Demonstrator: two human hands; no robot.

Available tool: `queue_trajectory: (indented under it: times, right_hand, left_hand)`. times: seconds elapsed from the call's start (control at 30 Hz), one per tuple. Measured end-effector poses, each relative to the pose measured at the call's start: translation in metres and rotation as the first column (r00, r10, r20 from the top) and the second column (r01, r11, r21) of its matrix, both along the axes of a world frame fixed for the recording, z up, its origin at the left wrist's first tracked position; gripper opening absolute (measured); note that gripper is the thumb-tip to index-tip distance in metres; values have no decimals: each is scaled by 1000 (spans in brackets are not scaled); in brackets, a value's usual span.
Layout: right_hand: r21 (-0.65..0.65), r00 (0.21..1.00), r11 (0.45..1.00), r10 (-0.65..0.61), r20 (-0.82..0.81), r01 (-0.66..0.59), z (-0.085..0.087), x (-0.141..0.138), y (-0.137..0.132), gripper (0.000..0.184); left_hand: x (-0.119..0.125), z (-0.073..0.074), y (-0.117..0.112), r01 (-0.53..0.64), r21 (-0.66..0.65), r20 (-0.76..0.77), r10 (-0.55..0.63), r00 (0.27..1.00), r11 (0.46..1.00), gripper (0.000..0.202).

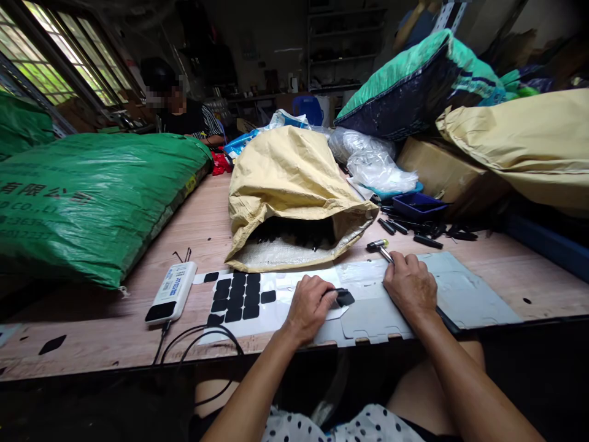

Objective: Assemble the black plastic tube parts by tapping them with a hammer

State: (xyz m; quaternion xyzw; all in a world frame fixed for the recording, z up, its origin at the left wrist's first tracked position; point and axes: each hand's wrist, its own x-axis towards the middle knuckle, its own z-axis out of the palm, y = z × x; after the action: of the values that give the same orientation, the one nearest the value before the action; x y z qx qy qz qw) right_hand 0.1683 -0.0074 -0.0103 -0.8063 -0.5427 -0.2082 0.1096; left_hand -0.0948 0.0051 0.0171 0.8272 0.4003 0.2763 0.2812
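My right hand (411, 286) is wrapped round the handle of a small hammer (378, 245). Its head, with a yellowish face, lies low over the grey board (469, 288), and the dark grip end sticks out behind my hand. The fingers of my left hand (310, 305) are closed on a small black part (339, 291) at the board's left side. Under that part shows a dark rounded patch (346, 299); where one ends and the other begins I cannot tell. Left of this hand, several black rounded-square pads (236, 296) lie in rows on a white sheet (280, 288).
A tan sack (285, 166) gapes toward me, with dark pieces inside. Several black parts (427, 241) lie near a blue tray (418, 205). A white power bank (172, 291) with a cable sits left. A green sack (96, 202) fills the left side. Another person (177, 116) sits behind.
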Motion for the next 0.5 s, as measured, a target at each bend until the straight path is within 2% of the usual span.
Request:
queue_trajectory:
  times: [0.07, 0.13, 0.2, 0.27, 0.3, 0.33, 0.4, 0.47, 0.5]
  right_hand:
    - [3, 1000, 1000, -2, 4, 2, 0, 0, 0, 32]
    - [5, 1000, 1000, -7, 6, 7, -1, 1, 0, 32]
    - [5, 1000, 1000, -9, 6, 9, -2, 0, 0, 32]
    - [3, 1000, 1000, -12, 4, 12, -2, 0, 0, 32]
    - [3, 1000, 1000, -13, 2, 13, -2, -1, 0, 32]
    - [4, 1000, 1000, -12, -2, 12, -1, -1, -1, 32]
    - [10, 1000, 1000, -11, -9, 11, 0, -2, -1, 32]
    - [19, 1000, 1000, -12, -15, 12, 0, -3, -2, 31]
    - [23, 1000, 1000, -12, -17, 12, 0, -3, -2, 31]
  left_hand:
    - [-3, 10, -21, 93, -6, 47, -93, 995, 996, 26]
    - [-8, 13, -50, 254, -53, 99, -248, 964, 966, 28]
    - [-16, 3, -79, 410, -126, 110, -398, 911, 903, 29]
    - [-25, -21, -100, 441, -255, 61, -441, 895, 860, 27]
    - [-30, -37, -106, 377, -352, 15, -398, 917, 857, 27]
    - [-35, -54, -108, 264, -462, -48, -321, 946, 847, 28]
    - [-42, -85, -105, -44, -630, -236, -137, 962, 775, 34]
    - [-44, -107, -95, -268, -653, -401, -23, 916, 709, 40]
    - [-44, -113, -89, -320, -635, -444, 7, 896, 703, 41]
